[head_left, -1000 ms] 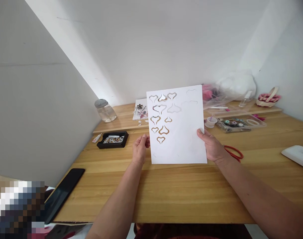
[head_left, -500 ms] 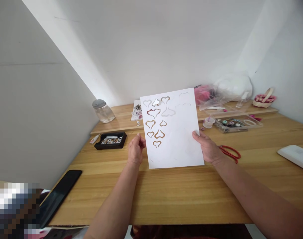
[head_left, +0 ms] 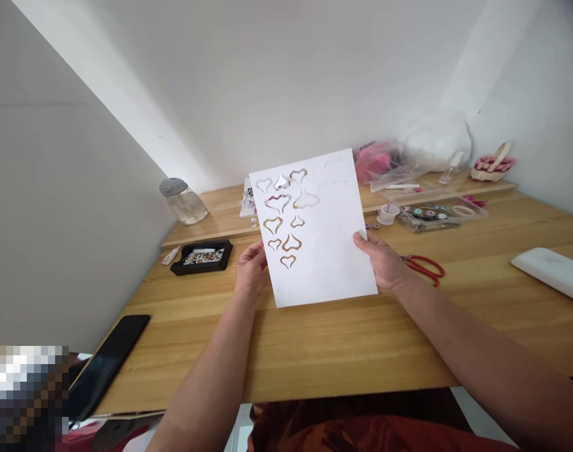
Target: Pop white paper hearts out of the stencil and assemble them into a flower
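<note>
A white sheet of paper [head_left: 328, 251] stands tilted above the table, facing me. Several heart-like outlines are cut through its left half, and faint curved pencil lines show near the top right. One small cut-out flap [head_left: 282, 182] sticks out near the top left. My right hand [head_left: 383, 258] grips the right edge, thumb in front and fingers behind. At the left edge, my left hand [head_left: 251, 269] reaches partly behind the sheet with its fingers apart; their tips are hidden. Red-handled scissors [head_left: 425, 269] lie beside my right hand, their blades partly hidden.
On the left are a black tray [head_left: 201, 257] of beads, a small tube [head_left: 171, 255], a lidded jar [head_left: 183, 201] and a black phone [head_left: 112, 364]. To the right stand a clear box [head_left: 439, 216] of supplies, a small cup [head_left: 388, 214], a basket [head_left: 493, 163] and a white case [head_left: 550, 273].
My left hand has come to the paper's left edge, and its fingertips have gone behind it. The sheet leans slightly more. The whole view has shifted a little.
</note>
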